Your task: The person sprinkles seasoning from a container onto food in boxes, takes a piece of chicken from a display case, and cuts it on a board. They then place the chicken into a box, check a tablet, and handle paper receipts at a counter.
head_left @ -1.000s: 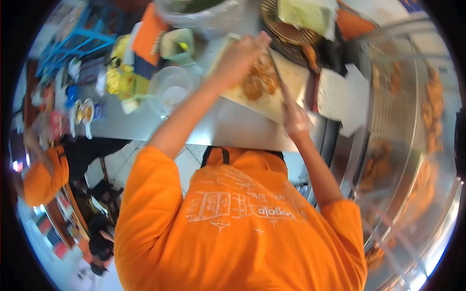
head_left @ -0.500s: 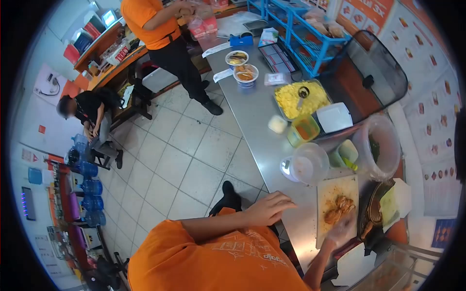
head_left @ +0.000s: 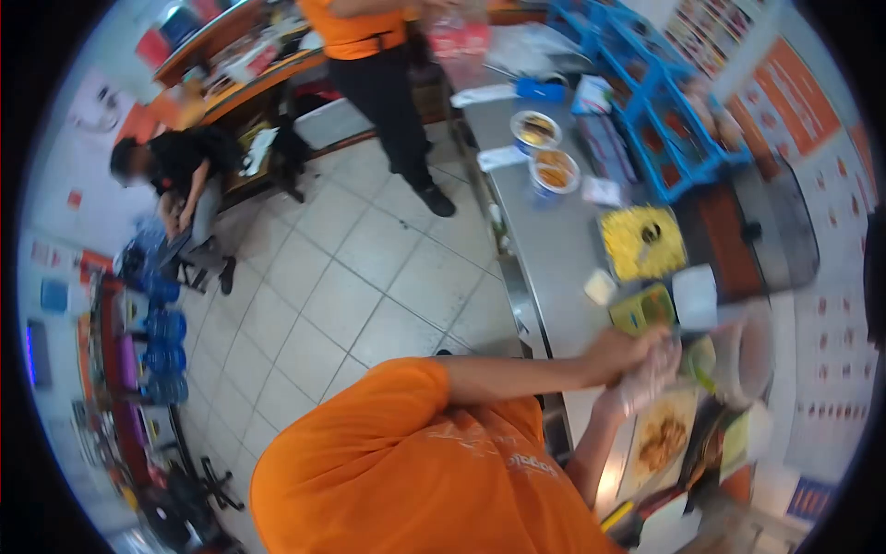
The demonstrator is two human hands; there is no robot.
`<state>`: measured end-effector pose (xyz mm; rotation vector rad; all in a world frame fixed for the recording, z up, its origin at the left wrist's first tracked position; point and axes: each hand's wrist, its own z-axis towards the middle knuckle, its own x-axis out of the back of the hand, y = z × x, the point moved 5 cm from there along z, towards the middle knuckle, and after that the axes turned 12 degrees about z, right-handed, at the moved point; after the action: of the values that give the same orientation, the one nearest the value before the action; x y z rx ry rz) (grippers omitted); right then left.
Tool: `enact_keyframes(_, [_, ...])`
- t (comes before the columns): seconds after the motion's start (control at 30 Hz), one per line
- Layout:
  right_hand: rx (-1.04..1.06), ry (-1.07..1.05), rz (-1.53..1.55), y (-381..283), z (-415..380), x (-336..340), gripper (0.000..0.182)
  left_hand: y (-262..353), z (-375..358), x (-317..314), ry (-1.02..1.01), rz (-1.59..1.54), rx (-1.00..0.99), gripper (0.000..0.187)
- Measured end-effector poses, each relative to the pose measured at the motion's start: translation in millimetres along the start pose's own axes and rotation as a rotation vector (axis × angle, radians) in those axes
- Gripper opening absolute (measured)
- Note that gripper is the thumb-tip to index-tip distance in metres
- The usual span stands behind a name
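Note:
My left hand [head_left: 628, 353], bare, is brought up against my right hand [head_left: 646, 377], which wears a clear plastic glove. The left fingers look curled at the gloved fingers; what they hold is blurred, so I cannot tell. Both hands are over the near side of the steel counter, just below a green container [head_left: 643, 309]. Below them lies a pale cutting board [head_left: 637, 471] with reddish-brown cooked meat [head_left: 663, 443] on it. The clear bowl is hidden around the hands. A green tub [head_left: 699, 360] and a large clear plastic container [head_left: 743, 355] stand beyond them.
Farther along are a tray of yellow shredded food [head_left: 637, 249], a white box [head_left: 694, 297], two food bowls [head_left: 554, 174] and blue racks [head_left: 660, 120]. A yellow handle [head_left: 616, 515] lies near the board. One person [head_left: 378, 102] stands at the far end; another [head_left: 180, 194] sits left.
My left hand has moved from beside the counter to my gloved right hand. The right hand has left the meat and come up. The view has shifted, and the yellow handle now shows.

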<state>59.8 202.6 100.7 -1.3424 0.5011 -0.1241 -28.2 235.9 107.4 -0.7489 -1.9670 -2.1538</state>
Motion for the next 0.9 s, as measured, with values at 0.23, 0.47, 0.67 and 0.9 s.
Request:
enact_keyframes(0.23, [-0.239,0.188,-0.415,-43,-55,73,0.057,34,111,-111,0.101,0.438,-0.435,0.062])
enact_keyframes(0.47, [-0.129,0.263,0.024,-101,36,66,0.059,75,49,-153,-0.474,0.182,-0.532,0.067])
enact_keyframes(0.67, [-0.411,-0.478,0.634,-9,81,-56,0.061,33,27,70,0.100,-0.219,-0.851,0.062])
enact_keyframes(0.9, [-1.133,-0.873,0.502,70,-55,-404,0.057,-232,-68,305,0.674,0.676,-0.158,0.064])
